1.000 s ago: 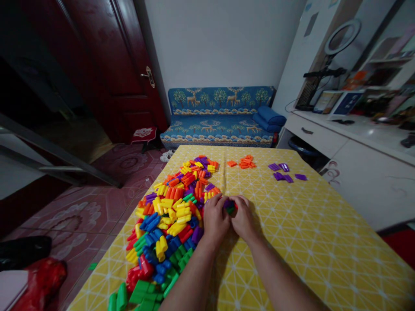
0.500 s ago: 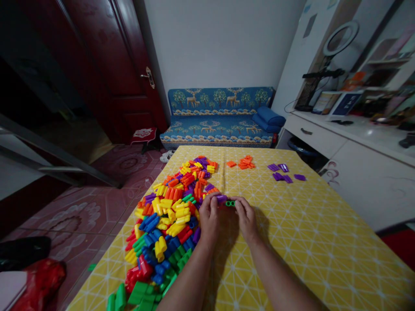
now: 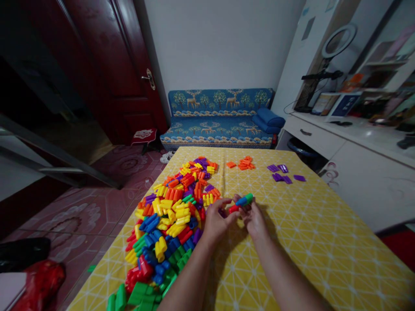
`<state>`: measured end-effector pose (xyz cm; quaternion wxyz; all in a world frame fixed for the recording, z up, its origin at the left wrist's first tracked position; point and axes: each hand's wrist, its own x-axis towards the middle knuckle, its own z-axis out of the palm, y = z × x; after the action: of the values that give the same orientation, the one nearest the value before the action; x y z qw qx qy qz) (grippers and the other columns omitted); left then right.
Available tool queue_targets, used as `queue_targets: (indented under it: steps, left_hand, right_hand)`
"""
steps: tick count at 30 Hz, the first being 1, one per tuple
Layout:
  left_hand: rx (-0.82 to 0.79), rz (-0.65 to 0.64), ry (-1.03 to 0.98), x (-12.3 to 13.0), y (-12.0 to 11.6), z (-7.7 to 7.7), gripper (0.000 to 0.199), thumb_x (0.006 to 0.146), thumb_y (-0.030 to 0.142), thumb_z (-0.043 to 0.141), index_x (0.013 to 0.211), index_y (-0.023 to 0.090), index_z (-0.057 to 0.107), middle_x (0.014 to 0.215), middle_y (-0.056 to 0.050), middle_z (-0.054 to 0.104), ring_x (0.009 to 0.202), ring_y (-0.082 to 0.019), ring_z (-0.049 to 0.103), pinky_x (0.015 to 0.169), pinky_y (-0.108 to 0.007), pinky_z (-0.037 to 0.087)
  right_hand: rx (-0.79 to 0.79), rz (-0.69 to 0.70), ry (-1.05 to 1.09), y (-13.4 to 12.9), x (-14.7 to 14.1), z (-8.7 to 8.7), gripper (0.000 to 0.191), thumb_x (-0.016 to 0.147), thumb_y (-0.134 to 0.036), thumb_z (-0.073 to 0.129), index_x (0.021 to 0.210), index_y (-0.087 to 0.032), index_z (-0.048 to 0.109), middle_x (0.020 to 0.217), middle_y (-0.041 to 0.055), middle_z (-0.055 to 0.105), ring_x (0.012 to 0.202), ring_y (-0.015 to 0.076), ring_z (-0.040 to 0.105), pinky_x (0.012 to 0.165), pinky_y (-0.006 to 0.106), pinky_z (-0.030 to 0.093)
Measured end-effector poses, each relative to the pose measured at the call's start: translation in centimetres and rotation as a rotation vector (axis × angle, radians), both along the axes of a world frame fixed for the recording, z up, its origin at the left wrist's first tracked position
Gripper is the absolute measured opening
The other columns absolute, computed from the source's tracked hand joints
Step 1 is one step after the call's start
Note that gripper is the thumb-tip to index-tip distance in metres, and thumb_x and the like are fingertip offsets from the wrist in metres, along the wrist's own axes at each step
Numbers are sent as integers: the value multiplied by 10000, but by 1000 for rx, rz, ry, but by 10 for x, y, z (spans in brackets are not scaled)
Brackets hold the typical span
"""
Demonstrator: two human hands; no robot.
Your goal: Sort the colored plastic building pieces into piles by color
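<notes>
My right hand (image 3: 253,217) is closed on a few joined plastic building blocks, with a green block (image 3: 248,197) at the far end, a blue block (image 3: 241,201) in the middle and a red block (image 3: 233,209) nearest the other hand. Close beside it, my left hand (image 3: 216,220) has its fingers curled round a purple building block, mostly hidden by the fingers. Its thumb is by the red block. Both hands are just above the table, at the right edge of a large heap of mixed coloured blocks (image 3: 173,205).
A yellow patterned cloth (image 3: 308,242) covers the table. Farther back lie a small group of orange blocks (image 3: 246,163) and several purple blocks (image 3: 282,177). A blue sofa (image 3: 214,125) stands beyond, and a white dresser (image 3: 369,172) is at the right.
My hands have turned the joined blocks, so the green, blue and red sides now show. The right hand has rolled palm upward; the left has shifted slightly nearer me.
</notes>
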<state>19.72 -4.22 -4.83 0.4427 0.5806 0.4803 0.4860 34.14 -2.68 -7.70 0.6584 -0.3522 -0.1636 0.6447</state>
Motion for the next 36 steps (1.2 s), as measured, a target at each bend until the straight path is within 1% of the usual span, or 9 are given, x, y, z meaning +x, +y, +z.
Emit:
queue_targets:
  steps: [4, 8, 12, 16, 19, 22, 25, 33, 36]
  left_hand:
    - [97, -19, 149, 1, -1, -5, 222, 780, 262, 648, 944, 147, 743, 710, -20, 665, 601, -116, 525, 561, -219, 373]
    - [103, 43, 148, -1, 0, -3, 243, 822, 278, 588, 948, 134, 738, 728, -27, 683, 620, -131, 546, 573, -224, 380]
    - [133, 94, 143, -4, -1, 0, 263, 850, 338, 566, 828, 125, 718, 637, -3, 626, 579, -122, 522, 541, -215, 351]
    - [178, 240, 187, -6, 1, -2, 242, 838, 341, 579, 748, 139, 678, 616, 0, 607, 588, -131, 544, 556, -219, 365]
    - [188, 362, 146, -9, 5, -5, 208, 820, 337, 598, 828, 146, 681, 682, -16, 656, 620, -148, 590, 595, -231, 416]
    - [176, 401, 77, -10, 7, -5, 224, 800, 342, 621, 895, 151, 690, 741, -29, 695, 651, -161, 623, 625, -242, 449]
    - [136, 387, 50, -10, 5, -1, 242, 802, 369, 621, 839, 143, 700, 671, -16, 666, 610, -151, 592, 590, -235, 428]
    - [117, 351, -16, -9, 3, 6, 270, 824, 393, 603, 760, 140, 673, 619, 12, 603, 587, -125, 530, 567, -218, 387]
    - [130, 318, 13, -8, 2, 5, 262, 827, 378, 603, 744, 140, 673, 608, 13, 601, 578, -121, 529, 562, -215, 381]
  right_hand:
    - [-1, 10, 20, -1, -2, 6, 280, 924, -434, 533, 934, -206, 694, 1044, 64, 751, 936, 187, 715, 569, 226, 574]
    - [98, -59, -108, -4, -9, 8, 354, 827, -554, 622, 912, -212, 654, 924, 50, 745, 772, 192, 695, 532, 264, 533]
    - [130, -144, -362, -7, -13, 6, 327, 750, -516, 716, 866, -228, 612, 736, -15, 682, 568, 130, 582, 489, 233, 427]
    - [134, -277, -389, -6, -12, 8, 326, 721, -500, 736, 814, -217, 603, 729, -8, 644, 574, 115, 530, 508, 228, 402]
    - [144, -338, -343, -6, -10, 9, 328, 703, -490, 748, 800, -208, 613, 749, 7, 638, 625, 121, 547, 544, 234, 420]
    - [158, -258, -383, -7, -10, 9, 306, 707, -482, 748, 777, -207, 634, 719, -4, 618, 618, 115, 531, 547, 231, 411]
    - [167, -130, -455, -10, -11, 7, 269, 734, -470, 726, 799, -218, 655, 702, -20, 602, 606, 110, 514, 542, 226, 400]
    - [257, 64, -676, -17, -14, 15, 361, 777, -425, 699, 1078, -233, 642, 817, -4, 643, 614, 108, 507, 515, 216, 377]
    - [234, 60, -761, -18, -16, 18, 333, 776, -455, 694, 999, -208, 674, 796, 13, 645, 641, 126, 519, 519, 221, 384]
